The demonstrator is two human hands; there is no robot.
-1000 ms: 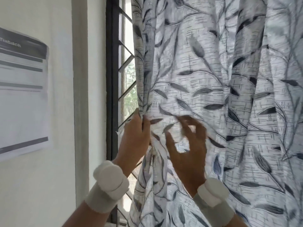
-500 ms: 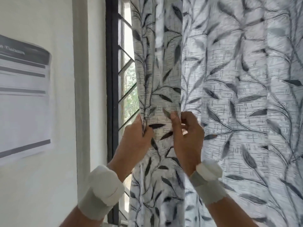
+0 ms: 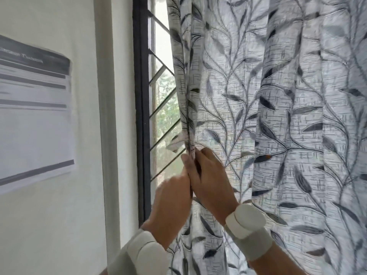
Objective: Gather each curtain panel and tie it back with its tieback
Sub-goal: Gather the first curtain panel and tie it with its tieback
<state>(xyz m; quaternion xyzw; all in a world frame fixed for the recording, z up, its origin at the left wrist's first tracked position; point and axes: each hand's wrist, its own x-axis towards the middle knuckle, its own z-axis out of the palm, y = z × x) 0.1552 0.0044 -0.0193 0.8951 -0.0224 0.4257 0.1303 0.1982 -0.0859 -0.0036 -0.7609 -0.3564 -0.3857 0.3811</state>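
A white curtain panel (image 3: 268, 116) printed with grey leaves hangs over the window and fills the right of the view. Its left edge is folded into narrow pleats. My left hand (image 3: 170, 199) and my right hand (image 3: 210, 179) are pressed together at that edge, both pinching the gathered folds between fingers and thumb. A small strip of white fabric (image 3: 175, 144) sticks out just left of the pleats above my hands; I cannot tell whether it is the tieback. Both wrists wear pale bands.
A dark window frame (image 3: 141, 116) with a diagonal grille (image 3: 162, 108) stands left of the curtain, greenery behind it. A printed sheet (image 3: 33, 114) is stuck on the white wall at the left.
My right hand has drawn another fold of curtain leftwards and now meets my left hand at the edge. The strip of curtain between the hands has closed into tight pleats.
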